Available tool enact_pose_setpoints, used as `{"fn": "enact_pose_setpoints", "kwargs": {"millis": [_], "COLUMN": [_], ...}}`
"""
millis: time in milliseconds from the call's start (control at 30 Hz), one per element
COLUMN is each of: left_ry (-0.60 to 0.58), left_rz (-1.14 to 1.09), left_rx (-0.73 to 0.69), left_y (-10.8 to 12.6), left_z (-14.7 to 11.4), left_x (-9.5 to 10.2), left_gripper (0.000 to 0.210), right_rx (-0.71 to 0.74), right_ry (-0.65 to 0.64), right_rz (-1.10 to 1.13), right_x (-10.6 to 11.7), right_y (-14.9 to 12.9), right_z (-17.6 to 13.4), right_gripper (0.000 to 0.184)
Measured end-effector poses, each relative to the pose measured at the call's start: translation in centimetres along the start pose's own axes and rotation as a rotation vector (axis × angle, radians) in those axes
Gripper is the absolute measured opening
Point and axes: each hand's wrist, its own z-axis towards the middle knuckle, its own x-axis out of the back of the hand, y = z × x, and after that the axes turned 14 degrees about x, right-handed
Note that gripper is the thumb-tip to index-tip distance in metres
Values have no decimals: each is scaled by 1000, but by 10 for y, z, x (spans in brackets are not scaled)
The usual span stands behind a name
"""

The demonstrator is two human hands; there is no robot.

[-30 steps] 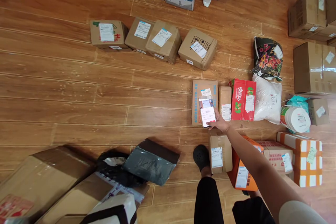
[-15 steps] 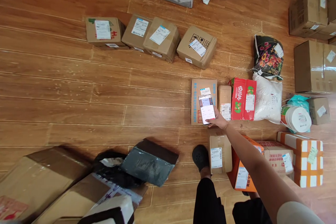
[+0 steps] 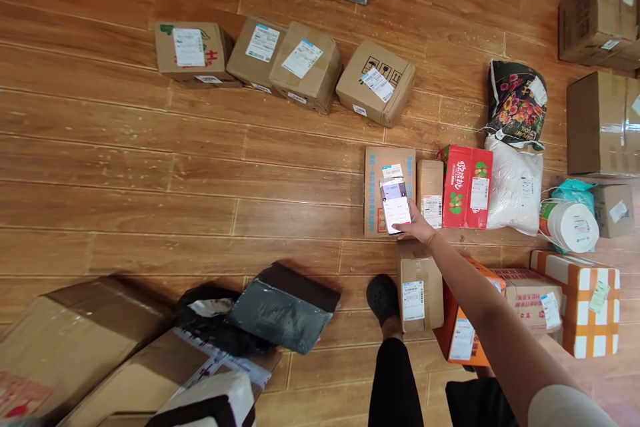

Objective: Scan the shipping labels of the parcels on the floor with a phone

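My right hand grips a smartphone with its thumb across the lower part of the lit screen. The phone is over a flat cardboard box with blue print, facing the box's white label. Beside the hand stand a narrow brown box and a red carton, both labelled. Below the wrist is a brown cardboard box, next to an orange box partly hidden by my forearm. My left hand is out of the picture.
Labelled boxes form a row farther up the wooden floor. To the right lie a white sack, a black flowered bag and a white bucket. A dark grey parcel and larger cartons lie lower left. My foot is beside the brown box.
The view has shifted slightly, so the far boxes sit a little higher in the picture. My right hand still holds the phone over the same box.
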Motion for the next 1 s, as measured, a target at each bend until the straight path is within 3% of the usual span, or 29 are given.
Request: {"fn": "enact_pose_setpoints", "kwargs": {"millis": [300, 767, 1000], "left_ry": [19, 89, 74], "left_rz": [13, 35, 22], "left_rx": [79, 113, 74], "left_y": [-13, -12, -2], "left_z": [11, -4, 1], "left_x": [-12, 9, 4], "left_gripper": [23, 20, 21], "right_rx": [13, 61, 66], "right_ry": [2, 19, 3], "right_rz": [5, 11, 53], "right_x": [2, 7, 5], "right_y": [-2, 3, 1], "right_z": [0, 13, 13], "right_gripper": [93, 88, 84]}}
